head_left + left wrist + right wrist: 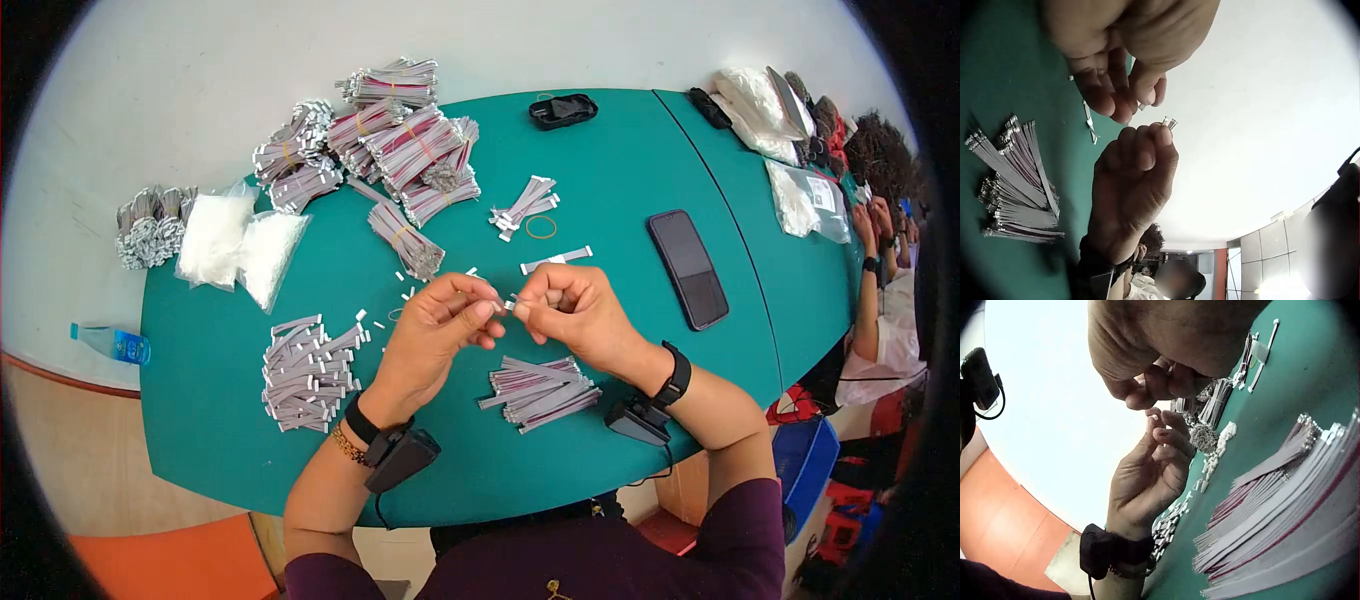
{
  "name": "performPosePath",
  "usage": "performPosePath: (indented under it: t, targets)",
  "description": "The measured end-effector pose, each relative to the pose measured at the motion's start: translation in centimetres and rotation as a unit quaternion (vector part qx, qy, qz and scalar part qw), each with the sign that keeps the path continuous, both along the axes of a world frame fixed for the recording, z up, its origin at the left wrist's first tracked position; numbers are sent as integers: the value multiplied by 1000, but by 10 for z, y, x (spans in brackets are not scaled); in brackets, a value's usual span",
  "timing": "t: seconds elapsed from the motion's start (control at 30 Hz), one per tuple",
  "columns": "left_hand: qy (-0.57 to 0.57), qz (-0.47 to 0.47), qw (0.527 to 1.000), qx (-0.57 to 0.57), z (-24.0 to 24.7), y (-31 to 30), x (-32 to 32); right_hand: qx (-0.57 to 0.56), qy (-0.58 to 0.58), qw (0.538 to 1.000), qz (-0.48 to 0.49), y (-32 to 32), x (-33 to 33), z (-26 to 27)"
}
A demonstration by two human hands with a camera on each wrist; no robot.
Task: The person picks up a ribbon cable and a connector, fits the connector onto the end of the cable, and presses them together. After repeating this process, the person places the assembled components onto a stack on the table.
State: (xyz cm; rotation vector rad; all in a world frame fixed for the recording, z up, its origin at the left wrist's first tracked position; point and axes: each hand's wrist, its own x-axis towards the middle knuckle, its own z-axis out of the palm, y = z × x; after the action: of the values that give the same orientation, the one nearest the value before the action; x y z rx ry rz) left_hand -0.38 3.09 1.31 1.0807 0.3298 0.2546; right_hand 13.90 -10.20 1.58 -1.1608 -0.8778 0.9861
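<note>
Both hands are raised over the green table, fingertips close together. My left hand (432, 335) pinches a small white connector housing (1142, 107) between thumb and index finger. Opposite it, my right hand (582, 312) pinches the end of a ribbon cable, whose bare metal terminals (1171, 122) stick out past the thumb; the rest of that cable is hidden by the fingers. Below the right hand lies a pile of grey ribbon cables (540, 390) with bare metal ends. Left of the left hand spreads a pile of cables with white connectors (310, 375).
Rubber-banded cable bundles (410, 145) are heaped at the back, beside bags of white parts (215, 235). Loose white housings (1210, 464) are scattered near the left hand. A single cable (556, 260), a rubber band (541, 227) and a phone (687, 269) lie beyond the right hand.
</note>
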Motion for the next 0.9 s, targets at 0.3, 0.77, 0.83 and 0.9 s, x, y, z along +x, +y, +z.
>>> performPosePath:
  t: [0.3, 0.77, 0.83, 0.9]
  targets:
    - [20, -36, 999, -13, -1, 5, -3, 6, 11, 1000, 5, 1, 2, -4]
    - [-13, -12, 1000, -10, 3, 1, 0, -11, -1, 1000, 4, 1, 2, -4]
    - [-14, -10, 1000, 9, 3, 1, 1, -5, 4, 1000, 2, 2, 1, -3]
    - [-11, -10, 999, 41, 2, 2, 1, -13, -1, 1000, 7, 1, 2, -4]
